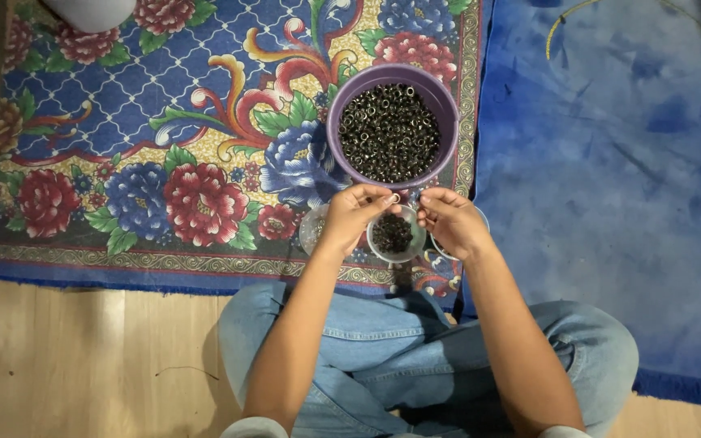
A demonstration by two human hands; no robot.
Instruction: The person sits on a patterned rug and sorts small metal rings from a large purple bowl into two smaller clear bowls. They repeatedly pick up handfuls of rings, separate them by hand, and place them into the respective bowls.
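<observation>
On the flowered rug [164, 122], both hands, left hand [350, 217] and right hand [452, 223], pinch small metal rings [397, 197] over a little cup [393, 235] beside the purple bowl [440, 97].

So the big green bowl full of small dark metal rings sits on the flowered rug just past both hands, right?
Not quite: the bowl is purple, not green, as the head view shows. The rest holds: it is full of small dark metal rings and sits on the flowered rug, just past the left hand and right hand.
</observation>
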